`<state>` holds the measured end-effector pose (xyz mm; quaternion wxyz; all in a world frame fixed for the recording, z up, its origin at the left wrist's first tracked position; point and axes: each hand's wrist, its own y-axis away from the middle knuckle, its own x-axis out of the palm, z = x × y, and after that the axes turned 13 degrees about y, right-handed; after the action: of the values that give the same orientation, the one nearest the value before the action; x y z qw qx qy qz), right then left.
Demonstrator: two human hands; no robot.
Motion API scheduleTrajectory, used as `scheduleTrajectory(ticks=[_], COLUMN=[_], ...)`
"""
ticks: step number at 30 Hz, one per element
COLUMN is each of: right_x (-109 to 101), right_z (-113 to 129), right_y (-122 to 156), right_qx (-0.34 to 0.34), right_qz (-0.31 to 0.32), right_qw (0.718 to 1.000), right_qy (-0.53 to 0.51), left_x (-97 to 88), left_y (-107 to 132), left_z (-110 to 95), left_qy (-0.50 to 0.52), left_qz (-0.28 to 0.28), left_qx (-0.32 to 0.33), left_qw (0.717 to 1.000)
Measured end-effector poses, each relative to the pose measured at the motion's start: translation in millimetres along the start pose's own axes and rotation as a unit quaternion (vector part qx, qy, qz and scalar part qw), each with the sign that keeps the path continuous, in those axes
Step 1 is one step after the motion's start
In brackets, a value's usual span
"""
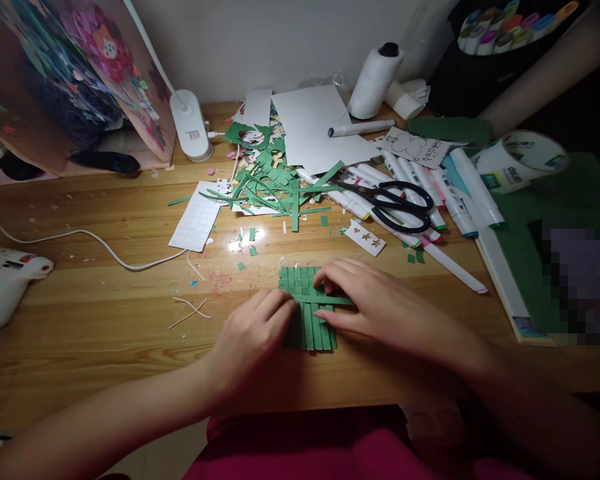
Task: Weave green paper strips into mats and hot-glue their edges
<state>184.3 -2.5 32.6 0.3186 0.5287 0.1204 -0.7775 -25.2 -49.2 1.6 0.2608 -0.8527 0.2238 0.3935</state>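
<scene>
A square of green paper [318, 333], slit into upright bands with its upper part woven, lies flat on the wooden desk. Across its middle runs a loose green paper strip [324, 301], whose right end reaches under my right palm. My left hand [259, 328] is closed, its fingertips pressed together at the strip's left end and the square's left edge. With thumb and fingers apart above and below the strip, my right hand [377, 300] rests over the square's right side. My left fingertips and the strip's left end are partly hidden.
Green paper scraps [270, 173], white sheets [313, 127], black-handled scissors [395, 203] and several markers [420, 180] crowd the back. A glue gun [10, 283] lies at far left, near a lamp base [191, 127]. A tape roll [517, 160] and white thread spool [375, 80] stand right.
</scene>
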Motion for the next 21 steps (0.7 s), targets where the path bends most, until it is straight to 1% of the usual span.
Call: scheduleTrajectory(ticks=[2, 4, 6, 8, 11, 14, 16, 18, 21], right_x=[1, 2, 1, -1, -4, -4, -2, 0, 4], right_z=[1, 2, 3, 4, 6, 7, 7, 6, 4], right_y=[1, 0, -1, -2, -2, -3, -4, -4, -5], right_qx=[-0.004, -0.004, -0.001, -0.016, -0.085, -0.154, -0.179, -0.168, -0.111], right_qz=[0.017, 0.012, 0.002, 0.001, 0.005, 0.002, 0.003, 0.002, -0.005], right_qw=[1.000, 1.000, 0.998, 0.995, 0.987, 0.982, 0.978, 0.980, 0.990], right_qy=[-0.004, -0.021, -0.056, -0.103, -0.134, -0.112, -0.107, -0.110, -0.083], left_x=[1.7, 3.0, 2.9, 1.2, -2.2, -2.7, -0.9, 1.2, 2.4], left_y=[0, 0, -3, -7, -13, -15, -15, -16, -17], left_z=[2, 3, 4, 4, 4, 5, 6, 8, 10], left_qy=[0.024, 0.063, 0.113, 0.160, 0.196, 0.193, 0.179, 0.172, 0.193], left_qz=[-0.001, 0.002, -0.001, -0.009, -0.006, 0.007, 0.003, -0.010, -0.016], left_qx=[-0.022, -0.047, -0.067, -0.084, -0.104, -0.102, -0.101, -0.107, -0.112], left_qw=[0.999, 0.997, 0.991, 0.984, 0.975, 0.976, 0.979, 0.979, 0.975])
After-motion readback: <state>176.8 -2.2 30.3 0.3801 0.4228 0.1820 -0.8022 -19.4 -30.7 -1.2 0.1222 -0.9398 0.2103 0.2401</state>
